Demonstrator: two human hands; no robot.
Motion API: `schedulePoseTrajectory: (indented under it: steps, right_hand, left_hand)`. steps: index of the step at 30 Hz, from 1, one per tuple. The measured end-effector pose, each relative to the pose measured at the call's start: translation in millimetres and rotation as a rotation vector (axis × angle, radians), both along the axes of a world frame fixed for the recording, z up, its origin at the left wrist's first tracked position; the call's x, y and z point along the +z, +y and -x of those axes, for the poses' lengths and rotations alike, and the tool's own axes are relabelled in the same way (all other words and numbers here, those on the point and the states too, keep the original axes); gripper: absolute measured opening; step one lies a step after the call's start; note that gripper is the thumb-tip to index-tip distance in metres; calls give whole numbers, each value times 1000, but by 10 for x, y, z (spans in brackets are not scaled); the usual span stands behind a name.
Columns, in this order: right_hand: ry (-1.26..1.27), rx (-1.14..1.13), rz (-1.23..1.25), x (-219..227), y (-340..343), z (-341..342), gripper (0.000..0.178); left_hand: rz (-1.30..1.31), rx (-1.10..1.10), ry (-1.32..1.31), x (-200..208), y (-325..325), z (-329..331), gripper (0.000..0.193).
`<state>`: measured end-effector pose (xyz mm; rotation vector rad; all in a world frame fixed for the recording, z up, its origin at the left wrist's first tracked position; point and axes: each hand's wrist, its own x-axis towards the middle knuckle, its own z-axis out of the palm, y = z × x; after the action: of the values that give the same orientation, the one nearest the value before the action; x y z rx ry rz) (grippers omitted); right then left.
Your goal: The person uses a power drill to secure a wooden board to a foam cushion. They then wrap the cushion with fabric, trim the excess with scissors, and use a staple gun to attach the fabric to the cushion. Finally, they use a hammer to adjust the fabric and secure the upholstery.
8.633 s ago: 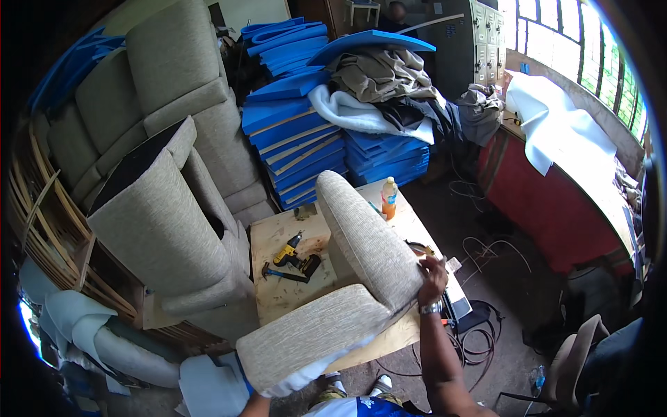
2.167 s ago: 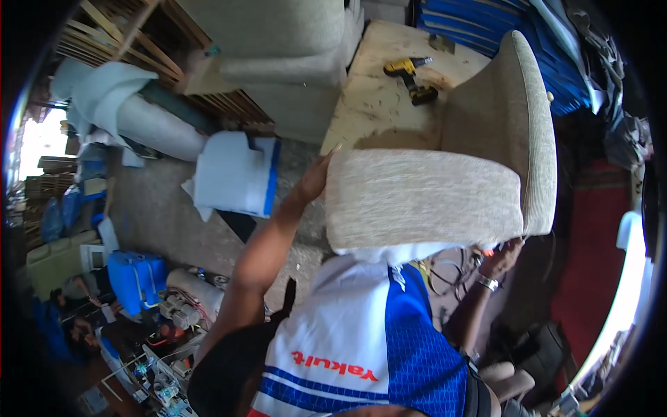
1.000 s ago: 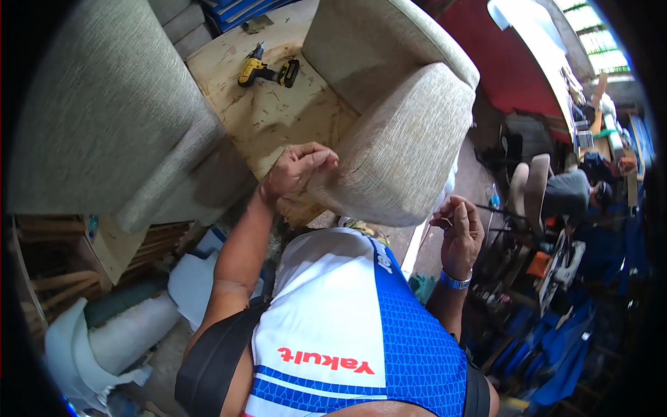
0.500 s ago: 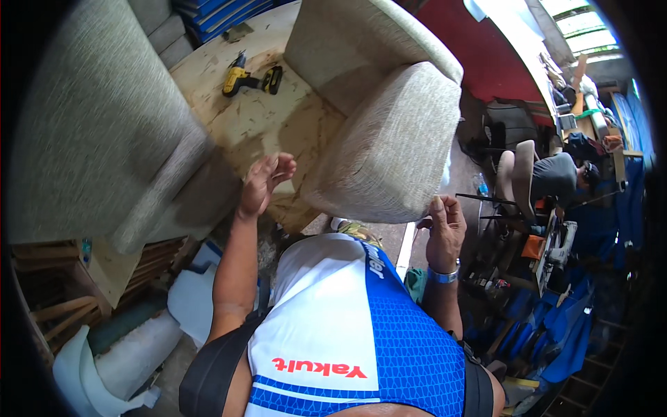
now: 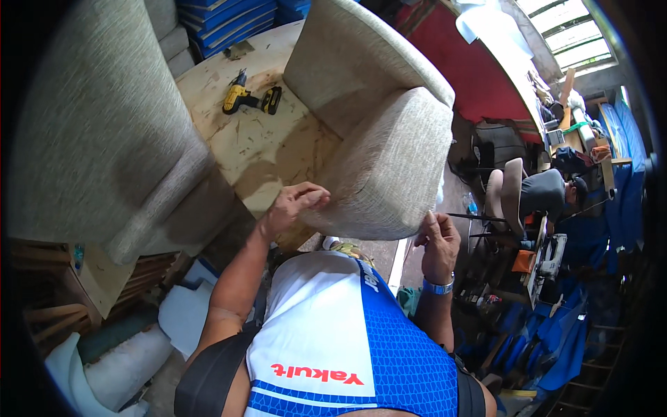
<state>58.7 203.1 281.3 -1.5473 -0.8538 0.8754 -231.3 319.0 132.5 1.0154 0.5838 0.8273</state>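
An upholstered chair (image 5: 396, 163) in grey-beige woven fabric rests on the wooden tabletop (image 5: 240, 149) in front of me, its padded seat towards me. My left hand (image 5: 297, 205) is beside the seat's near left corner, fingers drawn together towards the fabric. What lies between them, if anything, cannot be made out. My right hand (image 5: 439, 247), with a metal watch at the wrist, is at the near right corner. Its thumb and forefinger are pinched at the seat's lower edge, and anything held there is too small to name.
A yellow and black cordless drill (image 5: 250, 99) lies on the tabletop. Another fabric-covered seat (image 5: 90, 139) stands close at left. Blue panels (image 5: 226, 24) are stacked behind. A co-worker (image 5: 545, 191) sits at far right by a dark chair. Foam pieces (image 5: 128, 368) lie at lower left.
My left hand has moved right and slightly down to the seat's corner, its fingers closing together. The right hand stays at the right corner, slightly lower in view. The view has shifted a little.
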Motion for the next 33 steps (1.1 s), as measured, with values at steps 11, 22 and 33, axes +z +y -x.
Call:
schedulePoseTrajectory:
  steps: [11, 22, 33]
  right_hand:
    - [-144, 42, 159, 58, 168, 158, 32]
    - [459, 78, -73, -483, 81, -101, 50]
    - [317, 366, 193, -535, -78, -460, 37]
  left_hand:
    - [44, -7, -7, -85, -128, -80, 29]
    - [81, -44, -76, -327, 132, -233, 39]
    - [-161, 49, 337, -668, 2099, -1758, 53]
